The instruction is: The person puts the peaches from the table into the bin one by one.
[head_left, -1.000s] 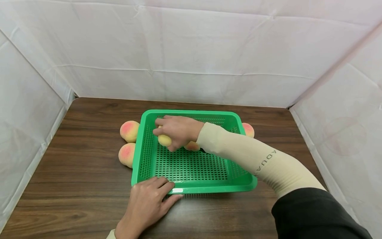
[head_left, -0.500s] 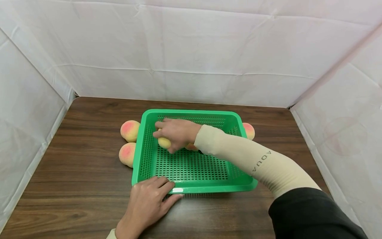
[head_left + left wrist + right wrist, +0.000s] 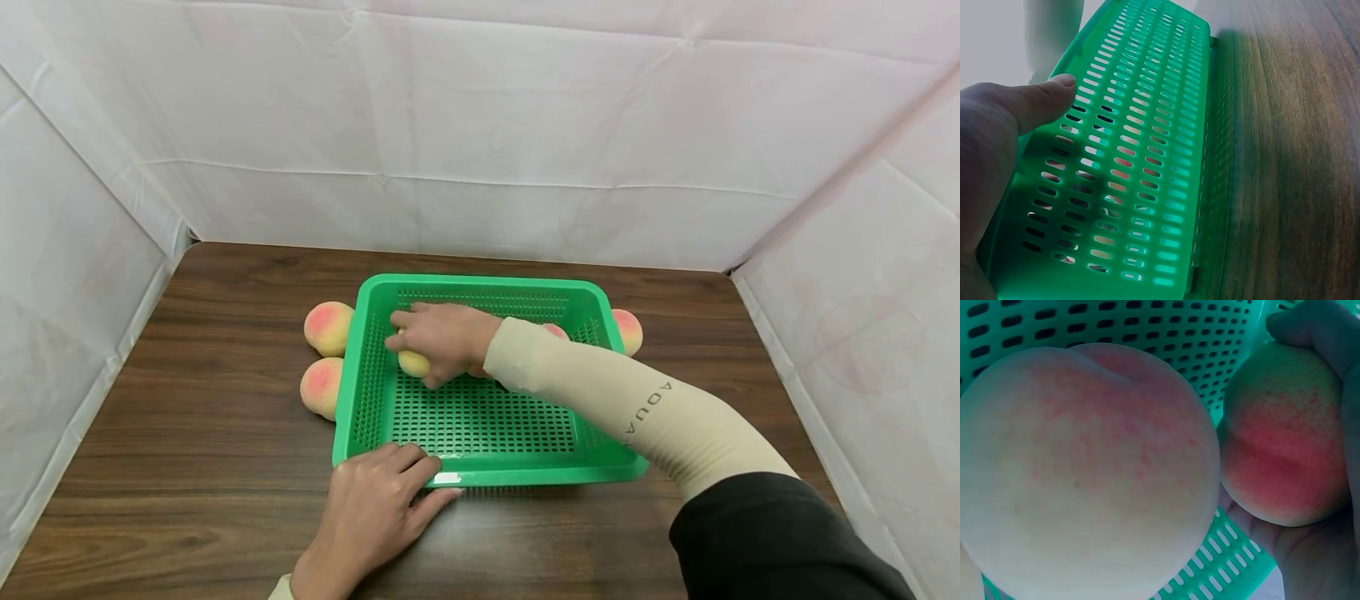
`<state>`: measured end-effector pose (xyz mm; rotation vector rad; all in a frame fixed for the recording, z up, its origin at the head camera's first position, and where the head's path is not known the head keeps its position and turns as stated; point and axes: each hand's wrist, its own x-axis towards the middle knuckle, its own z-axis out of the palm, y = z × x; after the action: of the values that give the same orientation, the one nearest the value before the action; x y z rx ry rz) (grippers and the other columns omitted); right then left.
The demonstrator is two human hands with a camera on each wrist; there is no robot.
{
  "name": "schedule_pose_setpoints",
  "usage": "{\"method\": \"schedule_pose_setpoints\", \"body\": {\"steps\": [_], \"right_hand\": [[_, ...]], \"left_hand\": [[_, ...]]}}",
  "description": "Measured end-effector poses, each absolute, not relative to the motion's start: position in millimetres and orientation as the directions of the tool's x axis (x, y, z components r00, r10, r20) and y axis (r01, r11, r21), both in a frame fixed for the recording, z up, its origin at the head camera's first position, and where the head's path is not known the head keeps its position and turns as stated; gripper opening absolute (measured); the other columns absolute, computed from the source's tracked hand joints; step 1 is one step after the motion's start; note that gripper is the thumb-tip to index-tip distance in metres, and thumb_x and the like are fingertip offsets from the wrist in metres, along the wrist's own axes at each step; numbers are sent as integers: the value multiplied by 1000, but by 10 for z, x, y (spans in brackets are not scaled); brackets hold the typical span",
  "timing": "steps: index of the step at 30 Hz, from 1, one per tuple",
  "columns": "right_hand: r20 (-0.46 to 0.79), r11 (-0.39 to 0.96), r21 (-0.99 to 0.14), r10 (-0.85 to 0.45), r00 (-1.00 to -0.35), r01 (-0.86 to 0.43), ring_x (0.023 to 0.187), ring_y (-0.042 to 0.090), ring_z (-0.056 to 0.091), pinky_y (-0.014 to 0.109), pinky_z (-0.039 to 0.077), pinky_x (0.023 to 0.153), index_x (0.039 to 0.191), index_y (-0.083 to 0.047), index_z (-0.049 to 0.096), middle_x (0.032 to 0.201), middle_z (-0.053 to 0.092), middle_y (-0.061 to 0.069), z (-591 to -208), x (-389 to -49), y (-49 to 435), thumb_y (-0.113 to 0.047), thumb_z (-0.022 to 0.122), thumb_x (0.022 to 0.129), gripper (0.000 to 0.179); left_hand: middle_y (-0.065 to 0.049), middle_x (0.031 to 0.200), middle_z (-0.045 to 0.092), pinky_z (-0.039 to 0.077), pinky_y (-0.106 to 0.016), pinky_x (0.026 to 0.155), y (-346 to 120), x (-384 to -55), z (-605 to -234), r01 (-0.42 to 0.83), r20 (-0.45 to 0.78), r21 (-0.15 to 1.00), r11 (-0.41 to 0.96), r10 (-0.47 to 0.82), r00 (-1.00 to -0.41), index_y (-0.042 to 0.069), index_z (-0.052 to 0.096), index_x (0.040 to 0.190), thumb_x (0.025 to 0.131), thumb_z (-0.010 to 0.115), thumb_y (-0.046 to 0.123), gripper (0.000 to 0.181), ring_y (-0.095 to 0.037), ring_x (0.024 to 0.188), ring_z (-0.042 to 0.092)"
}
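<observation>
A green slotted basket [image 3: 540, 471] stands on the wooden table. My left hand [image 3: 371, 500] grips its near rim at the left corner, fingers over the edge; in the left wrist view the thumb [image 3: 1041, 103] lies against the outer wall. Inside the basket, toward the far left, my right hand [image 3: 447, 337] holds a yellow and pink peach [image 3: 413, 364]. The right wrist view shows this held peach [image 3: 1285, 444] with fingers around it, and another large peach [image 3: 1091, 469] beside it. Under the right forearm, parts of two peaches peek out, one pink top [image 3: 554, 331] above the sleeve.
Two peaches, an upper one [image 3: 328, 328] and a lower one [image 3: 321, 388], sit on the table against the basket's left side. One more peach [image 3: 627, 331] is at its right side. White cloth walls [image 3: 480, 125] enclose the table at the back and sides.
My right hand has sunk slightly nearer to me inside the basket with the peach. The forearm has shifted, uncovering a peach's pink top behind the sleeve. The left hand stays put.
</observation>
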<state>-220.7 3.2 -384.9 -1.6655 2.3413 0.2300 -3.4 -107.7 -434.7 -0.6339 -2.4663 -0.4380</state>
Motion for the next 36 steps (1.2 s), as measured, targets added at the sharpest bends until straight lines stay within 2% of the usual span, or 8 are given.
{"method": "schedule_pose_setpoints", "body": {"steps": [9, 17, 31, 36], "right_hand": [[-339, 338, 2, -885, -319, -941, 118, 24, 57, 36, 56, 89, 136, -27, 63, 134, 56, 4, -3921, -2195, 5, -34, 79, 89, 50], [-374, 326, 58, -869, -323, -944, 123, 24, 56, 35, 54, 96, 145, -28, 57, 142, 53, 4, -3985, -2182, -19, -41, 78, 91, 59], [-387, 342, 81, -855, -346, -936, 141, 31, 51, 39, 54, 104, 146, -28, 55, 148, 50, 6, -4050, -2188, -19, -54, 78, 89, 67], [-370, 350, 81, -859, -354, -933, 139, 27, 50, 41, 53, 105, 148, -28, 53, 148, 50, 5, -4032, -2205, 1, -59, 77, 88, 72]], "left_hand": [[11, 73, 66, 50, -24, 53, -1078, -32, -4360, 522, 576, 173, 835, 344, -741, 23, 72, 79, 77, 84, 52, 31, -7, 62, 61], [11, 73, 66, 50, -24, 54, -1078, -31, -4359, 521, 578, 171, 836, 343, -741, 23, 72, 80, 78, 83, 52, 31, -7, 62, 60], [11, 73, 65, 48, -23, 53, -1072, -26, -4354, 516, 566, 168, 840, 346, -748, 24, 72, 79, 79, 82, 53, 31, -6, 61, 59], [10, 73, 65, 49, -24, 53, -1078, -31, -4349, 516, 565, 167, 840, 348, -748, 23, 73, 80, 77, 85, 52, 31, -6, 62, 60]]}}
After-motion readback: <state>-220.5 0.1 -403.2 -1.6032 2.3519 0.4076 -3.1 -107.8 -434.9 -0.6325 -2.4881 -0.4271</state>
